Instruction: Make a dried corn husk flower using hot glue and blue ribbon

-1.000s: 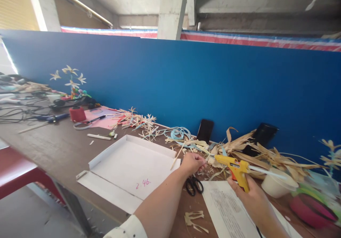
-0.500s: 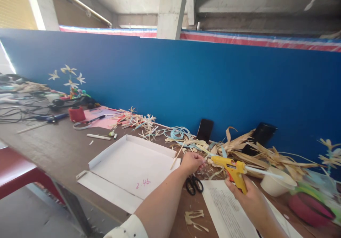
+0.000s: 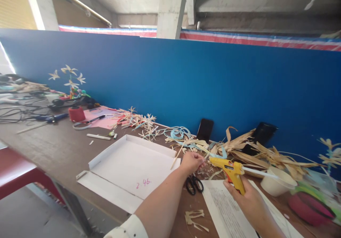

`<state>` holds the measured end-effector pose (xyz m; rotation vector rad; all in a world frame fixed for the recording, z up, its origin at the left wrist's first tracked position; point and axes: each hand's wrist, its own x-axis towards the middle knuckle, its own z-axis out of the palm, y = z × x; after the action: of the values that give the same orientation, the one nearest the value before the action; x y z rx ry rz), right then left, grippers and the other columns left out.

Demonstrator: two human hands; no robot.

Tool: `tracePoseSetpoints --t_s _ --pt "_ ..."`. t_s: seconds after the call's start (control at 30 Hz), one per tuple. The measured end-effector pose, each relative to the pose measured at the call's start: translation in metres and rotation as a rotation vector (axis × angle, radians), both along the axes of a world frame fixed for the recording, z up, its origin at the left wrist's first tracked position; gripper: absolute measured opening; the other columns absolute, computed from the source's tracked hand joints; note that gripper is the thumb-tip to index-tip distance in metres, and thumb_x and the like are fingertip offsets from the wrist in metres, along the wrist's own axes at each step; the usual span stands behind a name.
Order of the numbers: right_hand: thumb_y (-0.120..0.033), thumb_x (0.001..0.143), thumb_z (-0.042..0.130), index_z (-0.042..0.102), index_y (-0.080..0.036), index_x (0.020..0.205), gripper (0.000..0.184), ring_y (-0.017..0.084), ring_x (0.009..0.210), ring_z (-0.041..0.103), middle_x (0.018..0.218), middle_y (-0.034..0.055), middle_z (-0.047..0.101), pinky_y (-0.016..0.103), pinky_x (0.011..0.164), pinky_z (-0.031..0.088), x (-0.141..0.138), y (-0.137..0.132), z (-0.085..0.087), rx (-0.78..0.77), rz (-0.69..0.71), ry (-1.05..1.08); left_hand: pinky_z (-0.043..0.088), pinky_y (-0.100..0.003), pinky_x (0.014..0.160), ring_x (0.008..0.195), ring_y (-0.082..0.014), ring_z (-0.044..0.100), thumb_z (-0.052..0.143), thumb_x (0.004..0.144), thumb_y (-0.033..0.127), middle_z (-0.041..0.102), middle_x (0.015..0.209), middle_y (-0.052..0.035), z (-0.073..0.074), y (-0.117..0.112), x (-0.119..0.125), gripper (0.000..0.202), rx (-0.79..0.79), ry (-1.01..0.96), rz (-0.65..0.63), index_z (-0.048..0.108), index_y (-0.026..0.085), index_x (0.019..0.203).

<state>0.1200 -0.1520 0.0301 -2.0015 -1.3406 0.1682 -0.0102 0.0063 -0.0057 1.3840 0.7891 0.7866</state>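
Note:
My right hand [image 3: 246,199] grips a yellow glue gun [image 3: 231,169] by its handle, nozzle pointing left. My left hand [image 3: 192,162] is closed in a pinch on a small piece of dried husk at the edge of the pile of corn husks [image 3: 253,152]; the gun's nozzle sits just right of its fingertips. Black scissors [image 3: 194,185] lie on the table right below my left hand. A printed paper sheet [image 3: 226,209] lies under my right hand.
A flat white cardboard box [image 3: 128,167] lies on the brown table [image 3: 53,149]. Two dark phones [image 3: 205,130] lean on the blue partition [image 3: 170,85]. A white cup [image 3: 277,184], red thread spool [image 3: 77,114], straw flowers [image 3: 69,78] and cables [image 3: 13,113] are about.
The glue gun and my right hand have shifted slightly left, bringing the nozzle closer to my left fingertips. My left hand has stayed in place.

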Motion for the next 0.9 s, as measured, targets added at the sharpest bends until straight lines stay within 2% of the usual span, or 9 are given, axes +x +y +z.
tracePoseSetpoints --t_s 0.3,0.53,0.73,0.9 --pt "-0.051 0.073 0.052 0.057 -0.023 0.099 0.039 0.023 0.084 0.062 0.088 0.0029 0.067 0.027 0.071 0.045 0.001 0.0 -0.002 0.011 0.021 0.021 0.041 -0.017 0.044 0.042 -0.0064 0.047 0.057 0.071 0.022 0.058 0.054 -0.0009 0.003 -0.002 -0.001 0.015 -0.006 -0.013 0.012 0.063 0.011 0.062" --pt "-0.052 0.071 0.052 0.058 -0.022 0.097 0.041 0.023 0.079 0.062 0.084 0.0028 0.067 0.027 0.067 0.045 0.0 0.002 -0.002 0.013 -0.029 -0.008 0.041 -0.019 0.046 0.043 -0.0068 0.047 0.058 0.071 0.025 0.059 0.056 -0.0007 -0.002 0.0 0.0 0.016 0.018 -0.004 -0.003 0.063 0.011 0.064" --pt "-0.051 0.072 0.052 0.057 -0.022 0.1 0.041 0.024 0.086 0.061 0.09 0.0041 0.067 0.029 0.072 0.044 0.008 0.003 -0.008 0.018 -0.011 0.007 0.042 -0.019 0.047 0.043 -0.0066 0.047 0.059 0.07 0.024 0.06 0.057 -0.0012 -0.004 0.001 0.002 0.015 0.007 -0.013 -0.009 0.063 0.012 0.064" --pt "-0.052 0.072 0.053 0.055 -0.024 0.104 0.043 0.023 0.088 0.06 0.093 0.0029 0.066 0.029 0.074 0.043 0.01 0.004 -0.01 0.002 -0.049 0.038 0.043 -0.02 0.048 0.044 -0.0068 0.048 0.059 0.07 0.024 0.06 0.056 -0.001 -0.004 0.0 0.001 0.015 0.02 0.006 -0.026 0.063 0.012 0.063"
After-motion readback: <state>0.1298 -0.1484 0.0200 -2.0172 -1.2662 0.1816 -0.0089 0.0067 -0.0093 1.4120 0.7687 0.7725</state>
